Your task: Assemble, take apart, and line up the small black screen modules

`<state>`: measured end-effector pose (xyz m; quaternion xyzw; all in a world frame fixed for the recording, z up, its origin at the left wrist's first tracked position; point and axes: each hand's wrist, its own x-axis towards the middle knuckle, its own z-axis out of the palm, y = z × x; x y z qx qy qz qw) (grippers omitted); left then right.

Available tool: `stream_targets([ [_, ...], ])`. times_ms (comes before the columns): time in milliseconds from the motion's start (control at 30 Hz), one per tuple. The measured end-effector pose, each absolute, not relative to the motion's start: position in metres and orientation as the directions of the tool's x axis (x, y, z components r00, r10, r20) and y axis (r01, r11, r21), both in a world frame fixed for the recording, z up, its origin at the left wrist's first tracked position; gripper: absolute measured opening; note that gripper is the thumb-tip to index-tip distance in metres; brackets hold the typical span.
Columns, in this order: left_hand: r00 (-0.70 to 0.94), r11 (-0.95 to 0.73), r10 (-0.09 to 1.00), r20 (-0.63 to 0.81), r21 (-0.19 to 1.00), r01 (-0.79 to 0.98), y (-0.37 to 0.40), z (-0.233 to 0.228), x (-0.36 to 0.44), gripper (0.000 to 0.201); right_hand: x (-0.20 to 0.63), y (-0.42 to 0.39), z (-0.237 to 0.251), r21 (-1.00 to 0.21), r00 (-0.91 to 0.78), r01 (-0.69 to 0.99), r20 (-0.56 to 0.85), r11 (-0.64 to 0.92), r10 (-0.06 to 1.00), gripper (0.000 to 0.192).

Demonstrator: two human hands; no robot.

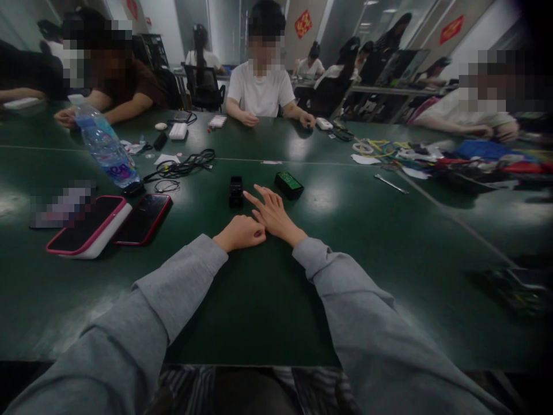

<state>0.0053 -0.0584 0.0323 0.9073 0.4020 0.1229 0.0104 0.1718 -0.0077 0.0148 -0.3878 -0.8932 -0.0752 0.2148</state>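
Note:
My left hand (pixel 242 232) rests on the green table as a loose fist, and nothing shows in it. Against it lies my right hand (pixel 275 215), its fingers stretched out and apart, holding nothing. Just beyond my hands stands a small black device (pixel 235 191), close to my right index fingertip. To the right of it, past my right fingers, sits a black box with a green circuit-like top (pixel 289 184); a small space separates it from the hand.
Phones with red and pink edges (pixel 144 219), a tilted water bottle (pixel 106 144) and black cables (pixel 185 164) lie to the left. A wrench (pixel 391 184) and a heap of coloured wires (pixel 453 158) are at the right. People sit across the green table (pixel 254 311).

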Motion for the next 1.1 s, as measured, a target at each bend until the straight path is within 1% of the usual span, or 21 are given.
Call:
stream_targets([
  [200, 0.643, -0.674, 0.73, 0.231, 0.094, 0.732, -0.06, 0.032, 0.006, 0.025, 0.166, 0.002, 0.01, -0.03, -0.635, 0.696, 0.442, 0.718, 0.634, 0.058],
  [300, 0.637, -0.671, 0.733, 0.24, 0.102, 0.734, -0.059, 0.032, 0.005, 0.025, 0.16, 0.007, 0.012, -0.053, -0.649, 0.669, 0.443, 0.741, 0.618, 0.057],
  [400, 0.634, -0.669, 0.736, 0.237, 0.11, 0.735, -0.059, 0.032, 0.006, 0.024, 0.158, 0.008, 0.015, -0.104, -0.625, 0.665, 0.465, 0.74, 0.627, 0.048],
  [467, 0.638, -0.671, 0.736, 0.226, 0.113, 0.733, -0.059, 0.033, 0.006, 0.024, 0.158, 0.007, 0.017, -0.144, -0.579, 0.679, 0.497, 0.72, 0.646, 0.045],
  [567, 0.648, -0.678, 0.732, 0.213, 0.126, 0.724, -0.058, 0.033, 0.006, 0.024, 0.159, 0.006, 0.02, -0.235, -0.468, 0.71, 0.547, 0.664, 0.694, 0.049],
  [633, 0.65, -0.682, 0.728, 0.219, 0.132, 0.719, -0.058, 0.033, 0.005, 0.024, 0.16, 0.007, 0.02, -0.275, -0.447, 0.69, 0.566, 0.669, 0.693, 0.053],
  [733, 0.662, -0.699, 0.709, 0.241, 0.115, 0.706, -0.059, 0.034, 0.005, 0.024, 0.16, 0.01, 0.018, -0.241, -0.564, 0.623, 0.521, 0.744, 0.641, 0.057],
  [800, 0.665, -0.701, 0.706, 0.246, 0.105, 0.705, -0.059, 0.034, 0.005, 0.025, 0.159, 0.01, 0.016, -0.242, -0.613, 0.608, 0.464, 0.757, 0.64, 0.052],
  [867, 0.658, -0.692, 0.714, 0.237, 0.101, 0.715, -0.058, 0.033, 0.005, 0.025, 0.16, 0.008, 0.015, -0.29, -0.592, 0.618, 0.44, 0.731, 0.675, 0.046],
  [967, 0.648, -0.681, 0.725, 0.234, 0.097, 0.726, -0.058, 0.031, 0.005, 0.026, 0.171, -0.004, 0.016, -0.383, -0.535, 0.596, 0.465, 0.706, 0.705, 0.043],
  [1033, 0.649, -0.684, 0.721, 0.241, 0.101, 0.723, -0.057, 0.03, 0.004, 0.027, 0.189, -0.02, 0.017, -0.42, -0.529, 0.564, 0.476, 0.711, 0.702, 0.042],
  [1100, 0.655, -0.691, 0.716, 0.242, 0.108, 0.715, -0.056, 0.029, 0.004, 0.028, 0.22, -0.041, 0.018, -0.438, -0.532, 0.569, 0.449, 0.696, 0.718, 0.042],
])
